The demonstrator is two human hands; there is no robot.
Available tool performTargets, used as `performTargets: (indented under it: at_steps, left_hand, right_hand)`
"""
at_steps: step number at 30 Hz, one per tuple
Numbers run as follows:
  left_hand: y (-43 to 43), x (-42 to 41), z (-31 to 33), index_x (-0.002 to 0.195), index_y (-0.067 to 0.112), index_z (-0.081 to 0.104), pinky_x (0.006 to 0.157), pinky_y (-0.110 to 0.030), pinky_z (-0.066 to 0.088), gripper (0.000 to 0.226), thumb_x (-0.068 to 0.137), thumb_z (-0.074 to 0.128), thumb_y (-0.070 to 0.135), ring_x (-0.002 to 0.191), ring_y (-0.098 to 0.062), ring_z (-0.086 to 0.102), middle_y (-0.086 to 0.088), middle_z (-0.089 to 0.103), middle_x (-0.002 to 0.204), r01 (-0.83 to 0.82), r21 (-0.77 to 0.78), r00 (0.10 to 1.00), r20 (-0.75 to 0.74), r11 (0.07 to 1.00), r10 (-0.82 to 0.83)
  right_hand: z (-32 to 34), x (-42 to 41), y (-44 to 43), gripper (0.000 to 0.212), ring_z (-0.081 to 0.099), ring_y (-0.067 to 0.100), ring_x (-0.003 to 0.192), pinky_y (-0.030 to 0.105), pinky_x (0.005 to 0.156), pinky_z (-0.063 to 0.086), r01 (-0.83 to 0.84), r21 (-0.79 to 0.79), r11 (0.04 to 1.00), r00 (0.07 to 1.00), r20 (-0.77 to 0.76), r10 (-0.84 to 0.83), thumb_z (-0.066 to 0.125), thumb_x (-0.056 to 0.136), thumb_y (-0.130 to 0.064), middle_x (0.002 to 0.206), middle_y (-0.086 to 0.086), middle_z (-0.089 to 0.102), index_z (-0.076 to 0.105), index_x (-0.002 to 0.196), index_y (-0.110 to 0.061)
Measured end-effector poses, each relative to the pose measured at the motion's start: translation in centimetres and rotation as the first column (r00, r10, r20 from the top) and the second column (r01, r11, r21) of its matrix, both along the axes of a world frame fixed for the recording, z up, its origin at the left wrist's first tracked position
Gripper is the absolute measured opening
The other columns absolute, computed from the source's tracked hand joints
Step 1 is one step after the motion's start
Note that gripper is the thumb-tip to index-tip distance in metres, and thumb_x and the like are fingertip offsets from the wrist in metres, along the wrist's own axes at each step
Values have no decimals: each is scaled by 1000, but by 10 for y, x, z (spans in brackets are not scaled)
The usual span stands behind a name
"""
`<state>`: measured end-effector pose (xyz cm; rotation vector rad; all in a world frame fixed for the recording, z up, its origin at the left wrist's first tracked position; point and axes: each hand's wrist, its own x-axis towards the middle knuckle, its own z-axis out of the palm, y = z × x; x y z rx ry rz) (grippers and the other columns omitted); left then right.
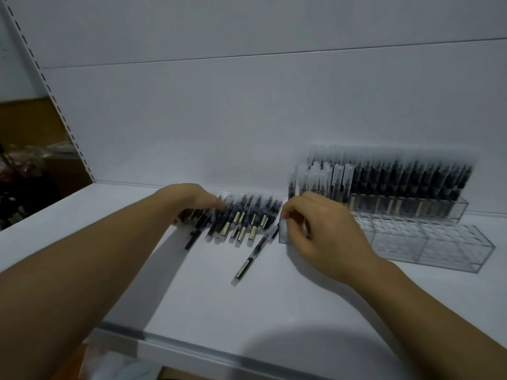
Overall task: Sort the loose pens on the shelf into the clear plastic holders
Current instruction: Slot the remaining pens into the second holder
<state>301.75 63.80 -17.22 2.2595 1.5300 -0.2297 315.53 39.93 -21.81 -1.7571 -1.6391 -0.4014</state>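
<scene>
Head view, blurred by motion: a white shelf (274, 303) fills the lower half, with a plain white back panel (247, 119) behind it and a slotted upright (56, 102) running off toward 10 o'clock. The loose pens (248, 219) lie in a packed row near the middle of the shelf, close to the back panel, dark barrels side by side with pale labels showing. One stray pen (253, 252) lies just apart from the row at its 6 o'clock, slanted from 1 toward 7 o'clock. The left hand (196, 200) rests on the row's 9 o'clock end, fingers bent down over the barrels; whether they clasp any pen cannot be told. The right hand (326, 231) sits at 3 o'clock of the row, fingers curled, their tips at the left end of the empty holder (428, 242); the blur hides whether they pinch its wall. That clear holder stretches away toward 3 o'clock. Just behind it, at its 12 o'clock, stands the filled holder (455, 209), crowded with upright pens (397, 176).
</scene>
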Motion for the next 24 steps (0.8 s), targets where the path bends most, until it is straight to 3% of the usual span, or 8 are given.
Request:
performTargets:
  at_steps: [3,6,9,13,16,21,24]
  left_hand:
    - [11,9,-10,127,3,53,90,-47,57,73,82,74,55,94,-33,62,-21,58,130,-13,3,1000,-11,1000,13]
    - [14,11,-19,110,0,59,83,-45,61,56,82,77,44,90,-34,68,-20,66,107,27,91,999,-25,995,-25]
    - [17,9,-23,94,5,59,71,-33,58,34,78,77,29,83,-29,66,-12,64,86,59,220,998,-12,974,-58]
    - [22,2,-25,81,14,47,66,-30,47,26,79,71,24,83,-26,58,-7,57,85,83,300,996,2,950,-88]
    - [22,0,-19,79,12,48,56,-27,40,25,80,70,24,70,-22,55,-7,57,81,64,232,996,39,971,-75]
    - [24,-19,-4,87,4,55,48,-25,42,11,88,63,11,42,-19,53,-12,63,63,-6,40,941,337,999,-8]
    - [18,-32,-2,91,8,56,49,-26,37,7,89,62,12,48,-19,53,-13,66,67,14,-1,815,580,1000,-11]
  right_hand:
    - [-4,-5,1,13,54,1,76,24,68,47,-26,-101,995,999,-49,22,59,96,-22,84,-20,53,60,94,-35]
    - [-7,-4,1,15,54,1,78,22,68,46,-30,-148,989,996,-89,17,58,97,-25,85,-20,55,58,92,-38]
    - [-7,-1,-1,13,56,2,78,24,69,49,-26,-167,986,992,-123,5,59,97,-24,86,-17,58,61,93,-36]
    - [-6,1,0,14,58,2,78,26,69,51,-41,-188,981,988,-155,12,59,96,-23,86,-16,62,63,93,-36]
    - [-3,4,-1,15,58,2,77,21,66,45,-42,-174,984,984,-175,11,61,95,-21,82,-17,62,65,91,-35]
    - [5,6,-4,17,58,4,78,18,61,38,-51,-145,988,979,-202,21,64,94,-14,73,-18,60,69,89,-29]
    - [3,7,-5,18,59,5,73,17,58,39,-46,-143,989,976,-215,15,66,94,-14,68,-17,60,69,89,-31]
